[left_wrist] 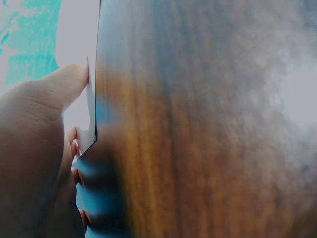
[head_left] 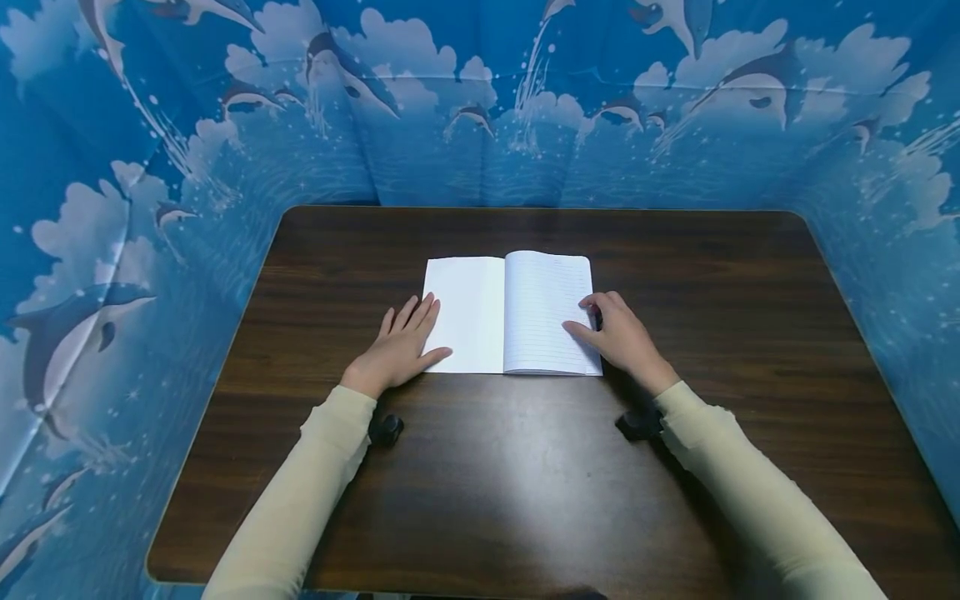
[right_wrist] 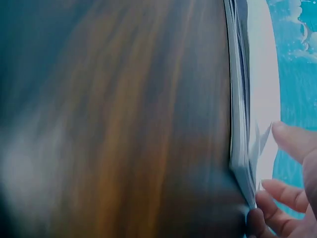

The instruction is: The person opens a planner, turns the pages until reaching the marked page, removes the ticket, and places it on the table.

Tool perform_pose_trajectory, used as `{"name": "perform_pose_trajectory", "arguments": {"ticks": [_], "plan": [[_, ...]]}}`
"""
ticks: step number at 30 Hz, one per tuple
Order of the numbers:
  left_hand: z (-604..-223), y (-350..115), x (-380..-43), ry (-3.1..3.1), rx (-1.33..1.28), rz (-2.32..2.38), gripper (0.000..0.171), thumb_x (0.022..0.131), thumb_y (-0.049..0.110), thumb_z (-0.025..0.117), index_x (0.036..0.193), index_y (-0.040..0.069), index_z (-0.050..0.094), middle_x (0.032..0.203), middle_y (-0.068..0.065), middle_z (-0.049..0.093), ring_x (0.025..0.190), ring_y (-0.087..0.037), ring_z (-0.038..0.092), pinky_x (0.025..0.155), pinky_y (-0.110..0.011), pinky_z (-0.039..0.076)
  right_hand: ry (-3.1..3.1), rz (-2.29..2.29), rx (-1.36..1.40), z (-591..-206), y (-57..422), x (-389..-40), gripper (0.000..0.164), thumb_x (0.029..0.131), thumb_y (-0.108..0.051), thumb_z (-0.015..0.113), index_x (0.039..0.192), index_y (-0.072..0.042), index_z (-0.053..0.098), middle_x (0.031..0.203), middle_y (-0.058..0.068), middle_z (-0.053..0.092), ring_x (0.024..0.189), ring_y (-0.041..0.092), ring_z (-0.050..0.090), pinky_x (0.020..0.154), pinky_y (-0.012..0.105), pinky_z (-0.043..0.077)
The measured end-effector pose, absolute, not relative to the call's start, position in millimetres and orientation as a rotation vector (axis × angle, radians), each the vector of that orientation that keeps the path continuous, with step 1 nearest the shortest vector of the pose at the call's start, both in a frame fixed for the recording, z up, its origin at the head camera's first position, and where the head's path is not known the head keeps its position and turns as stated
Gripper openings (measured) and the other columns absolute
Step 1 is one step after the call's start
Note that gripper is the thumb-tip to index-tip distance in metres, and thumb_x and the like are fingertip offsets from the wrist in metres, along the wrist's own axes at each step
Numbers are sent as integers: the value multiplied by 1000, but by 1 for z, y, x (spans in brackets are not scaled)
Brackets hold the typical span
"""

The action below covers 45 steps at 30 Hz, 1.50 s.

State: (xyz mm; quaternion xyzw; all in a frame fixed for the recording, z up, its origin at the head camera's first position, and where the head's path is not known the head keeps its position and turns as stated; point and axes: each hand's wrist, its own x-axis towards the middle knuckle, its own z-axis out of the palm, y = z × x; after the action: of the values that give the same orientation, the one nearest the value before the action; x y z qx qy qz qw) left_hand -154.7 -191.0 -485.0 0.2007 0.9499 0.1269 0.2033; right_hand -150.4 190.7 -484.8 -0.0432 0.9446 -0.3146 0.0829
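An open notebook lies on the table, its left side blank white and its right page ruled with lines. My left hand rests flat over the notebook's left edge, fingers spread, the thumb on the blank side. In the left wrist view that thumb presses near the paper's edge. At the right edge, my right hand has curled fingers and pinches the ruled page. Seen from the right wrist, its thumb touches the page, which buckles slightly there, while the other fingers are bent at the edge of the sheets.
The dark wooden table has rounded corners. A blue curtain with dolphins hangs around its back and sides. Small black devices sit at both wrists, below the light sleeves.
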Motion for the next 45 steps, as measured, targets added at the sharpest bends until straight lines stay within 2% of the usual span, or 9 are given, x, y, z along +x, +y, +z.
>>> {"name": "perform_pose_trajectory", "arguments": {"ticks": [8,13,17,25,29,34,38,41,45], "plan": [[-484,-191,-156,2639,562,361,93,105,66,39,168,16,-8,177,-1,-16,164,-31,-14,130,-63,-9,2812,-857,-86,-487,181,-152,94,92,-56,74,162,-5,36,143,26,42,120,38,42,97,52,41],[-484,-192,-157,2639,556,363,93,105,67,38,168,18,-9,177,-1,-16,164,-30,-15,130,-62,-10,2792,-860,-78,-485,175,-150,88,99,-66,56,164,-10,33,144,23,36,123,37,33,90,49,27],[-483,-192,-156,2633,549,361,93,105,67,38,168,17,-9,177,-1,-16,164,-30,-16,130,-62,-10,2749,-877,-103,-481,171,-146,81,104,-67,43,164,-14,34,148,21,32,124,38,30,87,50,22],[-484,-193,-156,2641,558,359,92,105,67,38,168,17,-9,177,-2,-16,164,-31,-15,130,-62,-10,2681,-943,-155,-473,165,-138,74,105,-68,35,161,-20,42,160,19,26,126,41,25,90,58,18],[-485,-194,-156,2647,571,372,92,106,66,38,168,17,-8,177,-3,-15,164,-32,-14,129,-63,-9,2657,-965,-208,-470,163,-133,72,106,-68,32,160,-21,45,171,15,20,133,43,24,92,60,18],[-488,-195,-155,2638,581,447,92,106,65,39,169,15,-5,177,-4,-13,164,-32,-15,129,-63,-12,2670,-1023,-272,-467,165,-137,66,109,-55,42,162,-16,40,170,14,31,139,41,32,99,59,23],[-490,-196,-156,2644,582,466,92,105,67,38,169,16,-5,177,-3,-13,164,-31,-14,129,-62,-12,2679,-1075,-241,-468,176,-159,67,109,-45,50,163,-10,32,164,19,39,134,38,46,110,57,37],[-491,-196,-156,2643,588,470,92,105,66,38,169,15,-5,177,-3,-13,164,-32,-14,129,-63,-12,2665,-1070,-206,-466,186,-180,68,109,-39,53,163,-6,29,159,23,42,127,38,52,106,57,47],[-494,-195,-157,2641,574,452,92,105,67,39,169,18,-7,177,0,-15,164,-29,-17,129,-61,-13,2677,-994,-227,-462,195,-205,70,107,-38,58,163,-7,30,159,24,38,132,39,45,109,59,45]]}}
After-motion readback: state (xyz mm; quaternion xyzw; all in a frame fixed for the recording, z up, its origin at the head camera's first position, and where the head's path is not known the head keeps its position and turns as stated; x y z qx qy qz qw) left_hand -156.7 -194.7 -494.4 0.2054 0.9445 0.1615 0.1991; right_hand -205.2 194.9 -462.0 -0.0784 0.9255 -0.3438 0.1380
